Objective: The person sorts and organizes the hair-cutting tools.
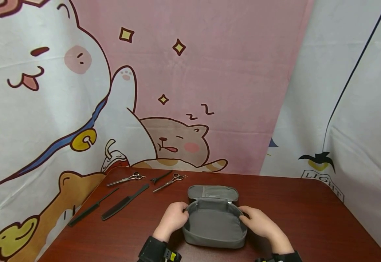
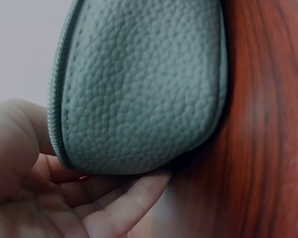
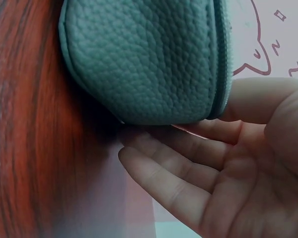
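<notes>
A gray zippered case [image 1: 215, 222] stands open on a reddish-brown table [image 1: 308, 218], between a person's two hands. We judge its soft walls to be the main risk: if both hands squeezed harder, the sides could buckle inward and narrow the opening. Should one hand lift or pull more than the other, the case could tilt or skew — and its lid [image 1: 212, 192], folded back at the far edge, could flop forward. A shove away and to the left might also knock the nearer scissors [image 1: 169, 182], which lie beyond the left hand.

The left hand [image 1: 174, 218] grasps the case's left side, and the right hand [image 1: 259, 221] grasps its right side. In the wrist views we see each thumb at the zipper edge [image 2: 57, 114], with fingers against the outside. So the case lies directly between the two hands, touching both, and its base seems to rest on the table. Farther left we find the other scissors [image 1: 126, 179], a small dark item [image 1: 160, 177], perhaps a clip, a broad comb [image 1: 125, 202] and a thin-tailed comb [image 1: 93, 207] — all apart from the fingers.
</notes>
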`<state>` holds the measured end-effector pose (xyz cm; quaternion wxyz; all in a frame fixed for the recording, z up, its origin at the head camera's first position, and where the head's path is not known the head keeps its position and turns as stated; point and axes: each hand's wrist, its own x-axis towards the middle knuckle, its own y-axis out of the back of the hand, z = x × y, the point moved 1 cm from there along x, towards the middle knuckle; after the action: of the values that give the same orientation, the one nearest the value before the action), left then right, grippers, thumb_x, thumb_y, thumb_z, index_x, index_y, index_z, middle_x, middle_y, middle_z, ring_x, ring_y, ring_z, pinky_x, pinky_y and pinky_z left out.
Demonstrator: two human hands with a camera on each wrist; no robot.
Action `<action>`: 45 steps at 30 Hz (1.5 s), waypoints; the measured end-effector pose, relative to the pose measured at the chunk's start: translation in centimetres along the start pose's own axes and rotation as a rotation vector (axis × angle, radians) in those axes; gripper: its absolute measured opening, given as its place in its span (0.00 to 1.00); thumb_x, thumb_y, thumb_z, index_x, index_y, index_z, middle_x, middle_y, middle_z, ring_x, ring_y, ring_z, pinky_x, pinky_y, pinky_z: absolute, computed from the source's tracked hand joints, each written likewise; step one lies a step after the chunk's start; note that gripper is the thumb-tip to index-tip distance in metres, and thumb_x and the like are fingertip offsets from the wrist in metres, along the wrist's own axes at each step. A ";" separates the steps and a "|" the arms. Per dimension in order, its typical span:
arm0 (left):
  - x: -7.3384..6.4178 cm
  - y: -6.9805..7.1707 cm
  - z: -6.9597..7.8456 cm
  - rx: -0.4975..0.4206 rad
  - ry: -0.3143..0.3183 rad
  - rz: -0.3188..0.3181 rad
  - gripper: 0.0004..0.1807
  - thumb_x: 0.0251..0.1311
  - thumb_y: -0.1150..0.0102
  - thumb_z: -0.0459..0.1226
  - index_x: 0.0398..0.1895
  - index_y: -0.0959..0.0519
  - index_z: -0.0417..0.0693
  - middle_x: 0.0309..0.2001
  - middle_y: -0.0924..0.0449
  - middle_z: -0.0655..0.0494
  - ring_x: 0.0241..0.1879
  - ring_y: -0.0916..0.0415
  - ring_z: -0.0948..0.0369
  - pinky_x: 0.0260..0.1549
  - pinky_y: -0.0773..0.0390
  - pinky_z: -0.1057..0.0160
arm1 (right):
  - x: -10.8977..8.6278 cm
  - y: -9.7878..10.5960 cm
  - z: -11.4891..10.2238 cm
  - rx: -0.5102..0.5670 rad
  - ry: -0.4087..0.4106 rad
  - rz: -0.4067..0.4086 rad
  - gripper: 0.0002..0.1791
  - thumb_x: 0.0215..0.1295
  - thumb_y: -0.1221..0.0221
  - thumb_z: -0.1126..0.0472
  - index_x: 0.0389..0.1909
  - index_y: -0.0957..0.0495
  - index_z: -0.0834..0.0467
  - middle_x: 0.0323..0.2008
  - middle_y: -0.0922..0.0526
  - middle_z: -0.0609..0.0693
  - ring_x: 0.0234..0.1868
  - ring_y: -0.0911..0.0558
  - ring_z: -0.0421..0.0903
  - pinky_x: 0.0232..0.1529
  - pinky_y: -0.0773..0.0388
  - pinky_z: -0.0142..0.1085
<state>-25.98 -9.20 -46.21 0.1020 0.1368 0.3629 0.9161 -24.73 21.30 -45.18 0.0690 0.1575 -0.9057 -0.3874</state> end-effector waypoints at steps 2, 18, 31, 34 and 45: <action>0.0 0.0 0.1 0.007 -0.004 0.004 0.07 0.60 0.47 0.25 0.27 0.21 0.40 0.19 0.36 0.61 0.19 0.39 0.64 0.21 0.38 0.64 | -0.1 0.0 0.1 0.008 0.005 -0.008 0.17 0.70 0.43 0.64 0.56 0.23 0.66 0.52 0.19 0.59 0.54 0.22 0.62 0.51 0.26 0.56; 0.5 1.0 -0.2 -0.029 0.027 -0.053 0.24 0.66 0.40 0.44 0.54 0.22 0.32 0.48 0.19 0.42 0.46 0.21 0.46 0.43 0.23 0.47 | -0.2 0.1 0.4 0.016 -0.003 -0.020 0.17 0.72 0.44 0.64 0.57 0.24 0.67 0.52 0.19 0.60 0.54 0.22 0.62 0.51 0.26 0.57; 1.3 1.8 -0.4 -0.022 0.058 0.275 0.32 0.68 0.41 0.48 0.63 0.29 0.31 0.58 0.26 0.33 0.56 0.27 0.39 0.51 0.26 0.41 | -0.3 0.2 0.2 0.009 0.025 -0.022 0.16 0.72 0.45 0.66 0.56 0.24 0.68 0.50 0.19 0.60 0.53 0.21 0.62 0.50 0.25 0.56; 1.7 2.0 -0.6 -0.014 0.086 0.326 0.34 0.67 0.40 0.48 0.65 0.31 0.30 0.60 0.28 0.31 0.59 0.29 0.38 0.54 0.28 0.40 | -0.2 0.0 0.2 0.014 0.019 -0.024 0.16 0.71 0.45 0.65 0.56 0.24 0.67 0.51 0.19 0.60 0.53 0.21 0.62 0.50 0.26 0.56; 3.5 3.0 -2.1 0.155 0.077 0.328 0.37 0.65 0.37 0.46 0.67 0.35 0.28 0.61 0.31 0.28 0.60 0.33 0.34 0.52 0.29 0.37 | 0.0 -0.2 0.3 0.016 0.001 -0.027 0.15 0.71 0.44 0.65 0.55 0.23 0.66 0.49 0.19 0.58 0.51 0.20 0.59 0.48 0.25 0.55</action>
<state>-30.23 -11.69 -45.02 -0.0737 0.1663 0.4088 0.8943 -24.73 21.32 -45.52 0.0628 0.1707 -0.9066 -0.3809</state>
